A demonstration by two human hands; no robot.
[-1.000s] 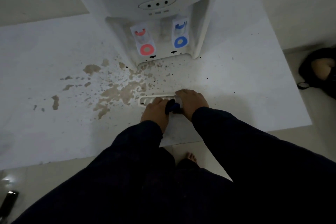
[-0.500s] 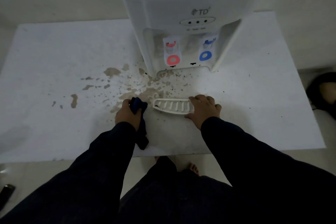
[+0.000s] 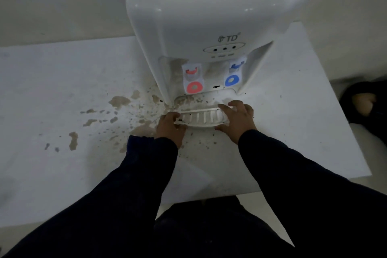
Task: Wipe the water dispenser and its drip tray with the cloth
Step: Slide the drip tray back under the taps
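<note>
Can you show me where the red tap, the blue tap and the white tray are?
red tap (image 3: pixel 194 87): head view, on its round red paddle.
blue tap (image 3: pixel 232 80): head view, on its round blue paddle.
drip tray (image 3: pixel 202 117): head view, on the slotted grille between both hands.

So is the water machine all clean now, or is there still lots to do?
Not yet. Both hands, left and right, hold the white slotted plastic drip tray at the front of the white plastic water dispenser, right by its slot, so the tray is the job in hand. The recess behind the taps looks grimy, and brown splashes cover the white tabletop. The cloth isn't clearly visible.
</note>
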